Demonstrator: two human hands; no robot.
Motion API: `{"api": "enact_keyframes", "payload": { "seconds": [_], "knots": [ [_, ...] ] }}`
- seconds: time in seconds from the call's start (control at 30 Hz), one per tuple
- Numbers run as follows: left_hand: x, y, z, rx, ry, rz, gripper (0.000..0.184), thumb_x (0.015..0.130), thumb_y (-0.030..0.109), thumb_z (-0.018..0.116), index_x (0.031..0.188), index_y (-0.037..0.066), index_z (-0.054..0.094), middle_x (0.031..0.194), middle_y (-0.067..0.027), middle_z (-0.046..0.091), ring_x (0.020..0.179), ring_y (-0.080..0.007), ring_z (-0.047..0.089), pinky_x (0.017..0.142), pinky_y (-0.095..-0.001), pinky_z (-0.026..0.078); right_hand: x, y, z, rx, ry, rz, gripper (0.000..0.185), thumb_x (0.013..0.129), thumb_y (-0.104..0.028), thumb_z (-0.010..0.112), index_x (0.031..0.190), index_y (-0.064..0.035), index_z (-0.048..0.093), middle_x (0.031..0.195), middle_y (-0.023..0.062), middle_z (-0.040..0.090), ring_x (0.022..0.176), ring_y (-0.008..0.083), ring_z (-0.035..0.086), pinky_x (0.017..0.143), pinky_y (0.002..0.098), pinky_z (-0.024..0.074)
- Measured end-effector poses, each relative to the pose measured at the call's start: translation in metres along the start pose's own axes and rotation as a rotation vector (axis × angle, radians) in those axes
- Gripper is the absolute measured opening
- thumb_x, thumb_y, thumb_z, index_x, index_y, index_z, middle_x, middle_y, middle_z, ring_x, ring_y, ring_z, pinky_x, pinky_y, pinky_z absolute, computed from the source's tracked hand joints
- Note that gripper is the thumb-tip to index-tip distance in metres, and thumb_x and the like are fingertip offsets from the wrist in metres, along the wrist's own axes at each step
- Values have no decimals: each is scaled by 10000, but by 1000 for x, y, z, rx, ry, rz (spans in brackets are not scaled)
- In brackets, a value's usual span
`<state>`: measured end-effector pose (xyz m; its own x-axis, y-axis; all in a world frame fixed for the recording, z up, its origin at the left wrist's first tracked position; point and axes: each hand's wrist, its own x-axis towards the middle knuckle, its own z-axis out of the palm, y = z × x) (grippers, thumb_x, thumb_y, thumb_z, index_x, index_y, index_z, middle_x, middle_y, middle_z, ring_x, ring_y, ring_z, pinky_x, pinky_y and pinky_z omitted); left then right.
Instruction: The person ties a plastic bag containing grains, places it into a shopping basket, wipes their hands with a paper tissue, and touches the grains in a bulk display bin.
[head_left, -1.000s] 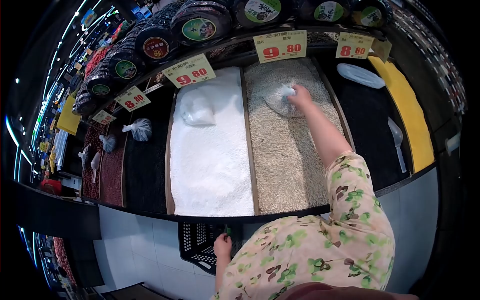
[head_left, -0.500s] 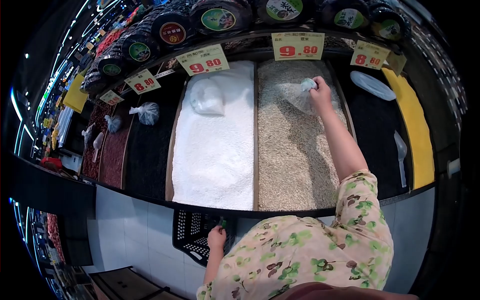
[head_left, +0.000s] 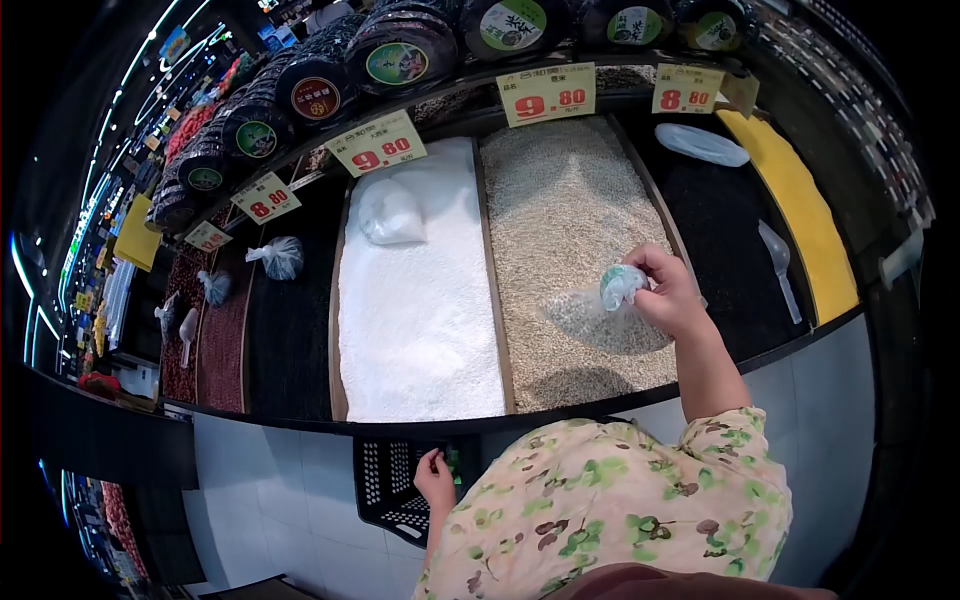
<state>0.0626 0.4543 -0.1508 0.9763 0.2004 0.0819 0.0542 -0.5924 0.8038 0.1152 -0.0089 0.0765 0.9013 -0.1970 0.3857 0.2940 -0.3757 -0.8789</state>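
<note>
My right hand (head_left: 668, 292) grips the gathered top of a clear plastic bag (head_left: 610, 322) above the front part of the bin of beige grain (head_left: 560, 200). The bag's lower part is see-through and bulges to the left, with grain visible in or through it. Low in front of the bins, my left hand (head_left: 435, 480) has its fingers closed at the right side of a black shopping basket (head_left: 385, 485); the exact grip on it is partly hidden. A small green item (head_left: 454, 462) shows beside that hand.
To the left, a bin of white grains (head_left: 420, 310) holds a bag (head_left: 392, 215). Dark-grain bins flank both; the right one has a clear scoop (head_left: 780, 262) and a plastic dish (head_left: 702, 145). Beyond it is yellow grain (head_left: 790, 210). Price signs (head_left: 547, 95) and round packs (head_left: 400, 62) line the back.
My right hand has brought the bag from the back of the beige grain toward me. The view has shifted, so the bins sit further left. My left hand stays by the basket.
</note>
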Motion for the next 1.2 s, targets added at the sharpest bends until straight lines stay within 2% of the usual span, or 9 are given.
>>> {"api": "enact_keyframes", "payload": {
  "seconds": [0.17, 0.27, 0.37, 0.47, 0.67, 0.77, 0.8, 0.9, 1.2],
  "knots": [
    [16, 136, -9, -495, -156, 65, 171, 855, -30, 550, 1014, -39, 609, 912, -96, 662, 832, -149, 633, 767, -254, 498, -52, -12, 41, -67, -234, 13, 231, 627, 9, 613, 851, -9, 562, 731, 90, 552, 665, 206, 551, 570, 309, 451],
    [22, 189, -4, -649, -534, 155, 205, 841, -53, 558, 1042, -36, 594, 1010, -95, 633, 948, -137, 592, 818, -249, 459, -74, -12, 64, -116, -384, -45, 237, 620, -16, 636, 849, -28, 576, 759, 116, 562, 700, 287, 566, 610, 354, 463],
    [23, 236, 4, -467, -899, 393, 395, 808, -8, 611, 1194, -5, 524, 1140, -100, 560, 1033, -149, 553, 849, -273, 443, -90, -16, 81, -87, -465, -51, 239, 624, -17, 631, 858, -31, 587, 774, 124, 580, 737, 309, 582, 637, 377, 469],
    [16, 237, 19, -376, -1005, 366, 488, 771, 69, 698, 1212, 6, 498, 1108, -80, 575, 963, -126, 565, 812, -274, 458, -105, -16, 93, -91, -452, -73, 245, 625, -17, 631, 867, -34, 595, 798, 132, 595, 774, 327, 591, 667, 395, 474],
    [4, 210, 33, -499, -1133, 3, 361, 783, 51, 690, 1094, -2, 515, 1030, -53, 577, 929, -101, 566, 793, -252, 464, -117, -20, 96, -153, -465, -32, 248, 634, -23, 637, 877, -39, 588, 813, 139, 606, 805, 342, 593, 695, 409, 477],
    [1, 209, 34, -531, -1174, -36, 319, 770, 85, 713, 1022, 2, 536, 945, -42, 592, 779, -62, 554, 685, -211, 453, -122, -16, 99, -197, -524, 0, 249, 645, -26, 641, 883, -43, 572, 819, 145, 609, 810, 347, 595, 697, 417, 475],
    [5, 212, 30, -478, -1251, -71, 316, 801, 28, 660, 1079, -4, 513, 1001, -44, 570, 900, -93, 555, 785, -246, 460, -124, -17, 99, -208, -541, 29, 252, 649, -28, 644, 888, -45, 567, 822, 147, 611, 811, 349, 596, 697, 419, 474],
    [11, 205, 31, -566, -1310, -196, 343, 793, 14, 655, 1104, -1, 511, 998, -41, 568, 892, -94, 545, 787, -255, 454, -127, -19, 101, -205, -565, 65, 260, 666, -44, 650, 908, -48, 557, 824, 155, 613, 813, 356, 598, 698, 424, 474],
    [-22, 206, 33, -393, -1253, 25, 298, 715, 64, 638, 989, -19, 557, 851, -28, 584, 715, -85, 547, 626, -243, 459, -157, -17, 108, -202, -586, 91, 276, 684, -71, 663, 927, -45, 534, 829, 166, 612, 816, 365, 598, 700, 426, 476]
  ]
}}
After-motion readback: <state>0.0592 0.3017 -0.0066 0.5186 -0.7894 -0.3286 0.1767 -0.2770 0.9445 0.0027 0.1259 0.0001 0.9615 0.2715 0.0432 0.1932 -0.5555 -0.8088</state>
